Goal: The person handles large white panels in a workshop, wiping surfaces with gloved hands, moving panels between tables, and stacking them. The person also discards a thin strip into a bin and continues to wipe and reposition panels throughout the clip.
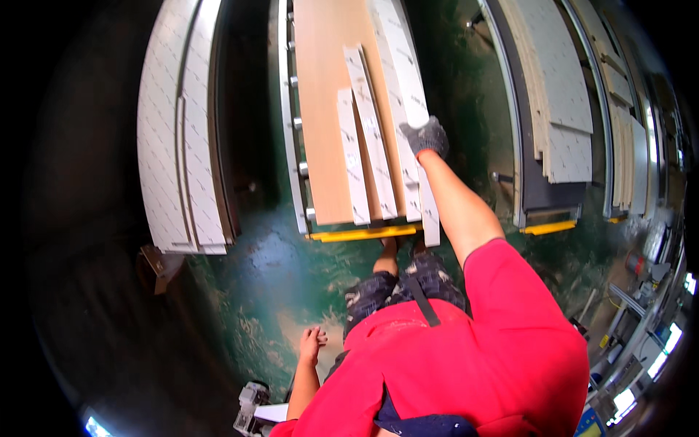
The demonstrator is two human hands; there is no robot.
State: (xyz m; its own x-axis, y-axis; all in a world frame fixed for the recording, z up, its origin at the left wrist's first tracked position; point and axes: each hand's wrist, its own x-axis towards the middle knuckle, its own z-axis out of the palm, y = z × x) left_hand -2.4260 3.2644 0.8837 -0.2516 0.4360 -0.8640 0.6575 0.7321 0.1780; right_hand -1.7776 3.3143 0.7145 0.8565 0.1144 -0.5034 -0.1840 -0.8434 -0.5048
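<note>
R hand (pixel 425 136): my gloved palm presses flat on white panel (pixel 408 95), fingers not closed.
Panel: atop stack on cart (pixel 364 234), centre.
L hand (pixel 312 342): bare, hangs loose, holding nothing, over green floor (pixel 247 277).

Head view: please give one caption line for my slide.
Gloved right hand rests on a long white panel stacked on a cart; bare left hand hangs free.
</note>
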